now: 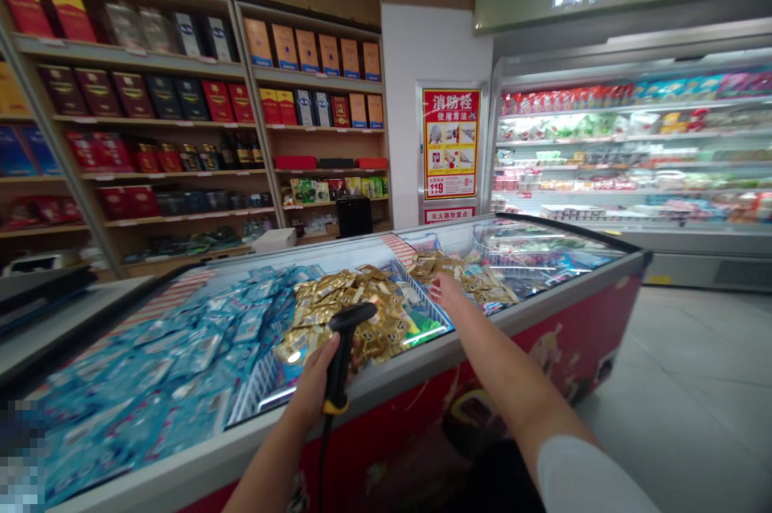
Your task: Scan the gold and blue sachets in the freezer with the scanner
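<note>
My left hand (318, 375) is wrapped round the handle of a black barcode scanner (341, 356) with a yellow end and a cord hanging down. The scanner's head is over a pile of gold packets (379, 340) on the freezer's glass top. My right hand (445, 289) reaches forward beside a second pile of gold packets (491, 285). Its fingers look loosely apart, with nothing visible in them, though they are small and slightly blurred. Left of the gold packets, many blue packets (186, 356) are spread over the glass.
The long chest freezer (416, 416) has a red front and a pale rim. A counter (66, 320) adjoins it at left. Behind stand shelves (181, 123) of boxes and bottles. A lit refrigerated display (627, 135) is at right, with tiled floor (681, 360) before it.
</note>
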`<state>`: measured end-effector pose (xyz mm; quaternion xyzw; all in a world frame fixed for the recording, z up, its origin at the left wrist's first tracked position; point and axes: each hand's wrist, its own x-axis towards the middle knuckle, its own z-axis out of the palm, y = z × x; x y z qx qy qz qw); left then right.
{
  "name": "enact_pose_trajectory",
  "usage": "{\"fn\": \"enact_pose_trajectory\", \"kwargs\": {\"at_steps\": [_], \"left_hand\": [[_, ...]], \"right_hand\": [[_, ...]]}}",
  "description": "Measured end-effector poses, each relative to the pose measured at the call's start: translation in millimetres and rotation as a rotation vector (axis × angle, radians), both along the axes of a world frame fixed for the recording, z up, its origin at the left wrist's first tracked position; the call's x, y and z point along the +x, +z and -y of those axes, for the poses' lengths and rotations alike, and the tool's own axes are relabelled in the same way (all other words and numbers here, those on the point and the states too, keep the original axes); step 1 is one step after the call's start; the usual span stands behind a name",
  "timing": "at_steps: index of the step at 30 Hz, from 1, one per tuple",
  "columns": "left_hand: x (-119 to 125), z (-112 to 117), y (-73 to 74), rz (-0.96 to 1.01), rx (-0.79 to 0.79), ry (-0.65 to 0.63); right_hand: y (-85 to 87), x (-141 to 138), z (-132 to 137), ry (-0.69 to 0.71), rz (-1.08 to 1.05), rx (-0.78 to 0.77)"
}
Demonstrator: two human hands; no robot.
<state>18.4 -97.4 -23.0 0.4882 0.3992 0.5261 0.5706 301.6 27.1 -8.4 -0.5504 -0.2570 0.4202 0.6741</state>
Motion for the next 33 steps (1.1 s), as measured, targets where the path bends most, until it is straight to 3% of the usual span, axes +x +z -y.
{"fn": "enact_pose_trajectory", "kwargs": {"at_steps": [5,8,15,24,28,33], "left_hand": [[0,-2,0.9,-0.014,0.006,0.016],[0,-4,-0.4,-0.024,-0.006,0.028],[-2,-6,-2.7,0.002,-0.005,0.017],[0,-3,0.2,-0.016,0.019,0.045],[0,-1,1.4,-0.046,0.034,0.032],[0,0,3.0,-0.043,0.020,0.009]], "right_hand": [[-8.8,12,39,-0.017,0.068,-0.058],[-13.2,22,49,-0.053,0.145,-0.073],[-21.6,32,44,-0.140,0.202,-0.068],[-30.3,31,43,-0.204,0.087,0.083],[-22.6,24,46,-0.169,0.020,0.133],[-15.5,-8,52,0.014,-0.008,0.191]]}}
